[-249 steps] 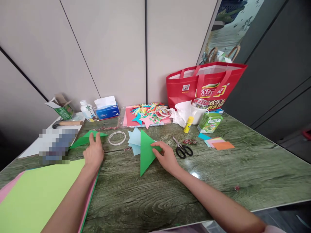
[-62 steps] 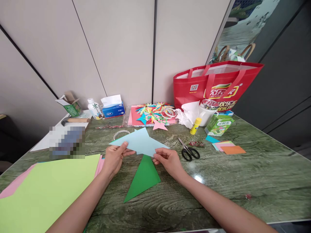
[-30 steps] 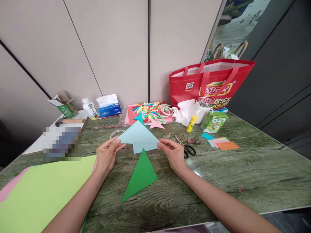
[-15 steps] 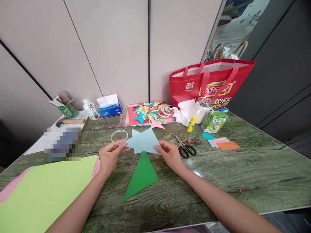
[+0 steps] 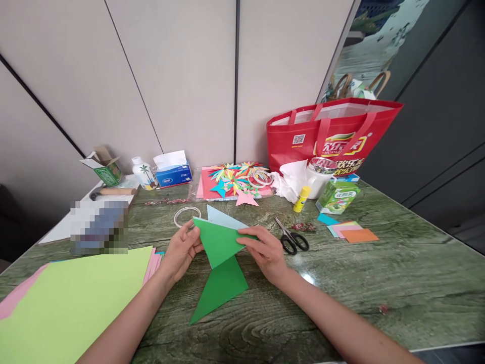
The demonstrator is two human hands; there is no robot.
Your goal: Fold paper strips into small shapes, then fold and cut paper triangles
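Between my two hands is a folded green paper piece (image 5: 219, 240), held above the table. My left hand (image 5: 182, 248) pinches its upper left corner, where a pale edge shows. At its right end, the fingers of my right hand (image 5: 267, 253) are closed on it. Behind the held piece a light blue paper piece (image 5: 223, 217) shows in part; the rest is hidden. Just below, a second green paper piece (image 5: 223, 293) lies on the table, its top covered by the held one. Black-handled scissors (image 5: 292, 240) lie right of my right hand, and a tape roll (image 5: 185, 216) beyond my left.
Large green-yellow sheets (image 5: 76, 303) lie at left, near a hammer (image 5: 113, 191). Farther back stand a tissue box (image 5: 174, 174), paper stars (image 5: 235, 182), a glue stick (image 5: 302, 199), a mug (image 5: 317, 179), a green carton (image 5: 338, 196) and a red bag (image 5: 295, 151). Small coloured papers (image 5: 359, 235) lie right.
The paper in my hands now shows a green face where a light blue one showed before. My right hand has moved slightly right and down, its fingers now over the paper's front.
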